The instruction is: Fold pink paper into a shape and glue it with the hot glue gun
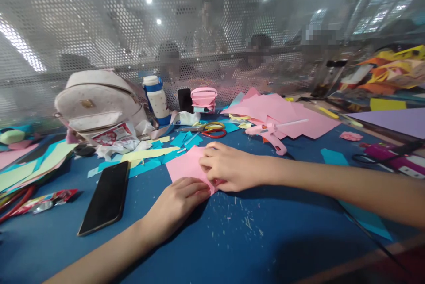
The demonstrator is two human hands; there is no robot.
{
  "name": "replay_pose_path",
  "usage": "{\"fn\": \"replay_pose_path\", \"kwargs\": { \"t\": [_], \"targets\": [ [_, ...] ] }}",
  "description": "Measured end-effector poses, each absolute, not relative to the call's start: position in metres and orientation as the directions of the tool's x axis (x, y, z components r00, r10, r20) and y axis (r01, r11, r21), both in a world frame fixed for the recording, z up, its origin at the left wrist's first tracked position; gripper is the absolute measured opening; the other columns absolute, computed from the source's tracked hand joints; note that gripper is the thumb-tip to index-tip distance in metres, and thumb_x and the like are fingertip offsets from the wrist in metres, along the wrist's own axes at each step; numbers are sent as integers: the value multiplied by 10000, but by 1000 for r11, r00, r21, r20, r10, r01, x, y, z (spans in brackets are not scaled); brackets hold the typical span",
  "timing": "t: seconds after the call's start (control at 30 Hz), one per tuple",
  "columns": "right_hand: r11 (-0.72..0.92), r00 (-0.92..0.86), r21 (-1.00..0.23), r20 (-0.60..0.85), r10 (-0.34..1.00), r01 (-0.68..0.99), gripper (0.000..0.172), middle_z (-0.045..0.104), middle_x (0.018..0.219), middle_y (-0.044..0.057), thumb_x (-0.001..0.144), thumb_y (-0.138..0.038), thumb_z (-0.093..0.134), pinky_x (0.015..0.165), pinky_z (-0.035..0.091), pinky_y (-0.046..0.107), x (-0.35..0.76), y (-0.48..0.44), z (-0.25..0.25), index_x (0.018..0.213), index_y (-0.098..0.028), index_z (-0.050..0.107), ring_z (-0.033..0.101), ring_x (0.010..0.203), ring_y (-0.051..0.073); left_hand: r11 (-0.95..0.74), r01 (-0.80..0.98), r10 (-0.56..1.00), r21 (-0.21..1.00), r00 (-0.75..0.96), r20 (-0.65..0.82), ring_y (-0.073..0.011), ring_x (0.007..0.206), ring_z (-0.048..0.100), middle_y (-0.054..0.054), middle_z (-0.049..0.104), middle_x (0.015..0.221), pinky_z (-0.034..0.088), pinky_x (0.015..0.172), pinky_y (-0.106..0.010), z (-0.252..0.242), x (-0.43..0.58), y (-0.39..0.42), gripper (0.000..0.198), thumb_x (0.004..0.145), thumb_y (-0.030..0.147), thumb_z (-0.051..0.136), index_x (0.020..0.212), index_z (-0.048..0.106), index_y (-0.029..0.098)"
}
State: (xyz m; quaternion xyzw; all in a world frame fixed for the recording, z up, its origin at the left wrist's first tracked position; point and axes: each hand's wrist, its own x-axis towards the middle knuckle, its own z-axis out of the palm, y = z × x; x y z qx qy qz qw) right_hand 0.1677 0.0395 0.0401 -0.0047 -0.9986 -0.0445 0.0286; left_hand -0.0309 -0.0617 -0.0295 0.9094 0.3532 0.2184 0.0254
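A small pink paper sheet lies on the blue table in front of me. My left hand rests on the sheet's near edge, fingers curled and pressing down on it. My right hand lies over the sheet's right side, its fingers bent and pinching the paper's edge close to the left fingertips. Both hands meet at the paper's near right corner.
A black phone lies left of my hands. Behind are a white backpack, a bottle, scissors, a pink glue gun, pink sheets, and cyan and yellow scraps. A perforated screen closes the back; people sit beyond it.
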Motion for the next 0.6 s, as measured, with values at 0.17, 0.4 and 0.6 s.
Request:
{"fn": "replay_pose_path", "kwargs": {
  "t": [0.17,0.4,0.6],
  "targets": [
    [999,-996,32,85,41,44,50,602,868,29,774,-201,687,941,295,382,170,40,41,726,-190,681,487,913,202,-759,615,648,213,683,336,-230,1133,586,-107,647,1230,522,933,-411,-28,-30,-61,361,977,159,439,1331,503,186],
    [998,-996,-14,64,57,56,47,610,871,24,757,-161,687,947,295,380,170,38,43,721,-188,674,492,910,195,-652,676,758,343,581,297,-210,1017,575,-105,602,1158,540,843,-357,-26,-26,-61,300,984,173,413,1250,550,206],
    [998,-997,-16,49,62,61,57,612,882,32,757,-158,682,961,292,379,170,36,45,708,-183,671,493,924,197,-607,681,794,410,540,279,-212,982,535,-104,542,1115,516,833,-366,-30,-27,-59,318,969,145,415,1257,532,211]
  ]
}}
